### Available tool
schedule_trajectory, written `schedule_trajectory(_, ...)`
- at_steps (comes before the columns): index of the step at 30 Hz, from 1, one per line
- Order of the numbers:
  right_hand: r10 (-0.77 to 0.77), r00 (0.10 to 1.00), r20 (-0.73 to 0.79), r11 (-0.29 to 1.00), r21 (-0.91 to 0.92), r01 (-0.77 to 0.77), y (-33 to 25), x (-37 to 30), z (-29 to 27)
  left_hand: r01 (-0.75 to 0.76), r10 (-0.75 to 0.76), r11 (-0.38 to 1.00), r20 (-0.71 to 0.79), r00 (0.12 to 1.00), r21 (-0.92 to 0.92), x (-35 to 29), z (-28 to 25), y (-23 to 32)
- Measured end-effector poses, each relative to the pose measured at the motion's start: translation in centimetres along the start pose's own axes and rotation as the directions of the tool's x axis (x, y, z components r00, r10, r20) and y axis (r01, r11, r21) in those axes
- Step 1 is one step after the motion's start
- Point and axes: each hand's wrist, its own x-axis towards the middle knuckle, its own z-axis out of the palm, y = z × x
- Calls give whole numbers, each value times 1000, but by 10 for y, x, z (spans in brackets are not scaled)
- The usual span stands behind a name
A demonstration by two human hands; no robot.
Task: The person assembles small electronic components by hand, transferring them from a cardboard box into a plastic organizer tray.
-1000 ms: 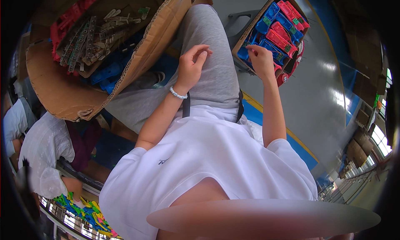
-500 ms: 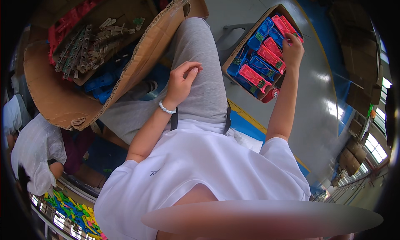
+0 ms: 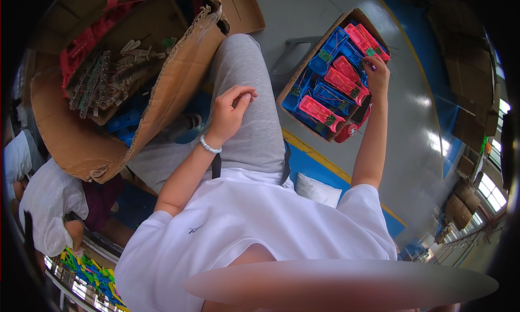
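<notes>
My right hand point(image 3: 377, 75) reaches over the far right edge of an open cardboard box point(image 3: 309, 127). Its fingers are bent together beside a pink plastic shell point(image 3: 358, 37) and a small green circuit board point(image 3: 371, 52). What the fingertips hold, if anything, is hidden. In the box lie several pink and blue plastic shells, with thin wires and green boards on them. Above my grey-trousered thigh, my left hand point(image 3: 228, 113) is loosely closed, thumb near the fingers, with nothing visible in it. A pale bead bracelet point(image 3: 210, 145) circles that wrist.
At left, a large torn carton point(image 3: 173, 90) contains wired strips point(image 3: 100, 82), pink pieces point(image 3: 81, 52) and blue pieces point(image 3: 127, 122). A grey stool leg point(image 3: 290, 49) stands by the right box. Another person point(image 3: 51, 204) sits at lower left near colourful plastic parts point(image 3: 92, 271).
The view has shifted slightly, moving the boxes in it. My right hand is still at the box, a little lower in view, with its fingers closer to the green board. My left hand stays curled.
</notes>
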Motion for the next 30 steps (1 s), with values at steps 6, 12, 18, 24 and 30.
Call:
schedule_trajectory(6,64,992,105,982,173,-82,12,0,-5,-24,24,1000,-50,998,3,2,4,-3)
schedule_trajectory(12,117,979,169,979,146,-143,21,4,-5,-17,16,1000,-68,998,-8,1,5,-2)
schedule_trajectory(18,113,987,118,985,120,-127,23,-2,-3,-47,49,998,-74,996,29,2,6,-4)
schedule_trajectory(24,143,988,58,981,121,-149,20,-9,-2,-32,35,998,-66,997,45,3,6,-4)
schedule_trajectory(30,203,979,-4,969,145,-200,14,-21,-7,-49,51,998,-70,996,29,3,6,-6)
